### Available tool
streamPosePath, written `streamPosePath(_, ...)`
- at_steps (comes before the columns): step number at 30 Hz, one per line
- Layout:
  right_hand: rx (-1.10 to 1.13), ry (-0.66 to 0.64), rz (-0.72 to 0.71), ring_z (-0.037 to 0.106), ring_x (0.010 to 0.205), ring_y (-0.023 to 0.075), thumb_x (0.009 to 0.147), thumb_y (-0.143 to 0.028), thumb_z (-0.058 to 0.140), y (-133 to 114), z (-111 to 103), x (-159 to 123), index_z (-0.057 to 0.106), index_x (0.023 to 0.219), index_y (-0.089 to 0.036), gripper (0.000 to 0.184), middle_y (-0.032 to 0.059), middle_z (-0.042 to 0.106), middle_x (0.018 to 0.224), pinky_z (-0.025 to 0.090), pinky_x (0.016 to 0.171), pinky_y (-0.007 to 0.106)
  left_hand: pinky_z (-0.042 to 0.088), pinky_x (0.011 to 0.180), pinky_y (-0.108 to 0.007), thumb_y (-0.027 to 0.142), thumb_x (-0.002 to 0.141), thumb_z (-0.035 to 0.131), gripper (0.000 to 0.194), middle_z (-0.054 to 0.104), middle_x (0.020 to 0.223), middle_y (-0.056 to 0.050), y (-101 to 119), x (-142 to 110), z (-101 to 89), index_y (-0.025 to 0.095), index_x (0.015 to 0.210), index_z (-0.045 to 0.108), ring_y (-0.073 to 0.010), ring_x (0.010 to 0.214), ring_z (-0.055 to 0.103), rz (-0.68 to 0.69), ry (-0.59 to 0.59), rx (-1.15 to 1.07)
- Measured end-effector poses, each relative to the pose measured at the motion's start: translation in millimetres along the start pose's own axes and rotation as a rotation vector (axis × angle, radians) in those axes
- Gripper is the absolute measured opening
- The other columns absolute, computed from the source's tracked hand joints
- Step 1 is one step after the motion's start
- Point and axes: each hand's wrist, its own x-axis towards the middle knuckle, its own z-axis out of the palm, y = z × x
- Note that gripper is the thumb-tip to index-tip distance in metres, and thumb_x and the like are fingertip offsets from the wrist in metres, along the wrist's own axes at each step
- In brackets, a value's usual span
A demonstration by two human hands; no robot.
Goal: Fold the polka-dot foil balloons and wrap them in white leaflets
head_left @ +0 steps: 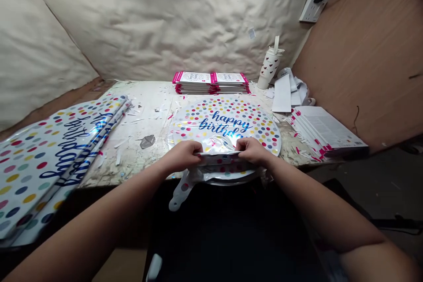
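A round foil balloon [228,114], flat, with coloured dots and blue "happy birthday" lettering, lies at the table's front edge. My left hand [187,156] pinches its near part on the left, and my right hand [251,152] pinches it on the right. Between them the near edge is raised in a straight fold. More dotted foil shows under the fold, and a pale tab [180,194] hangs off the table edge at the left. My fingertips are partly hidden by the foil.
Dotted foil balloons [39,163] lie piled at left. Pink-edged printed packets [211,83] are stacked at the back. A heart-patterned tumbler [270,67], white paper pieces [282,92] and a stack of cards [327,130] stand on the right. Paper scraps litter the table [148,110].
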Motion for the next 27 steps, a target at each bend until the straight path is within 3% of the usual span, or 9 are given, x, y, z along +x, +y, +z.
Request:
streamPosePath(4,0.075,-0.112,-0.047,0.052,0.061,0.01,0.063,-0.031,0.069,-13,3,1,0.06,0.086,-0.017,0.028,-0.0033,0.059,0.074,0.037,0.051,0.019,0.033,0.052,-0.021,0.027,0.072,0.045,0.017,0.052,0.059,0.002,-1,-4,9.5,0.017,0.067,0.058,-0.0136,0.06,0.05,0.035,0.094,-0.015)
streamPosePath(7,0.085,-0.162,-0.097,0.051,0.061,0.0101,0.077,-0.036,0.056,-28,5,6,0.062,0.082,-0.016,0.022,-0.0022,0.058,0.07,0.038,0.056,0.021,0.035,0.057,-0.021,0.021,0.072,0.043,0.02,0.059,0.066,0.001,2,-5,17.1,0.018,0.074,0.063,-0.0139,0.065,0.053,0.084,0.121,-0.018)
streamPosePath(11,0.018,-0.122,-0.157,0.052,0.067,0.0121,0.076,-0.038,0.059,-41,12,8,0.062,0.082,-0.016,0.024,0.0004,0.06,0.076,0.039,0.06,0.022,0.038,0.06,-0.023,0.018,0.073,0.041,0.023,0.064,0.072,-0.001,1,-9,21.4,0.018,0.078,0.064,-0.0158,0.069,0.057,0.081,0.16,-0.014)
streamPosePath(14,-0.243,-0.043,-0.291,0.055,0.077,0.0162,0.077,-0.034,0.06,-48,18,3,0.063,0.09,-0.018,0.021,0.0048,0.063,0.089,0.039,0.068,0.026,0.04,0.064,-0.025,0.021,0.077,0.041,0.022,0.063,0.074,-0.002,0,-12,22.0,0.018,0.077,0.063,-0.0175,0.073,0.058,0.077,0.182,-0.004)
streamPosePath(17,-0.383,0.01,-0.32,0.056,0.08,0.0175,0.084,-0.023,0.046,-53,17,-1,0.064,0.082,-0.018,0.019,0.0073,0.064,0.085,0.037,0.07,0.027,0.043,0.078,-0.029,0.028,0.079,0.048,0.026,0.061,0.1,-0.005,1,-20,25.4,0.018,0.101,0.057,-0.02,0.092,0.056,0.11,0.279,-0.026)
streamPosePath(19,-0.289,0.008,-0.269,0.056,0.075,0.0155,0.084,-0.021,0.046,-52,13,0,0.064,0.077,-0.017,0.02,0.0053,0.064,0.078,0.037,0.067,0.025,0.042,0.086,-0.033,0.037,0.075,0.057,0.046,0.053,0.115,-0.008,2,-29,31.7,0.018,0.115,0.046,-0.0226,0.103,0.051,0.11,0.443,-0.051)
streamPosePath(22,-0.067,-0.019,-0.145,0.053,0.064,0.0123,0.078,-0.023,0.054,-46,7,4,0.061,0.069,-0.017,0.013,0.0003,0.06,0.067,0.037,0.06,0.022,0.044,0.083,-0.036,0.046,0.07,0.065,0.05,0.053,0.103,-0.007,2,-44,45.8,0.018,0.106,0.045,-0.0229,0.096,0.053,0.011,0.675,-0.086)
streamPosePath(24,0.031,-0.031,-0.093,0.052,0.062,0.0116,0.074,-0.026,0.058,-42,8,6,0.059,0.067,-0.017,0.011,-0.0012,0.058,0.065,0.037,0.057,0.021,0.045,0.08,-0.034,0.048,0.07,0.064,0.041,0.055,0.093,-0.004,3,-51,55.0,0.019,0.095,0.048,-0.021,0.088,0.055,-0.049,0.702,-0.124)
streamPosePath(27,0.026,0.013,-0.16,0.053,0.07,0.0132,0.068,-0.017,0.057,-39,18,8,0.06,0.081,-0.018,0.013,-0.0002,0.061,0.077,0.039,0.062,0.023,0.044,0.085,-0.035,0.048,0.072,0.064,0.043,0.058,0.1,-0.005,5,-49,63.2,0.02,0.102,0.051,-0.0212,0.093,0.055,-0.008,0.605,-0.178)
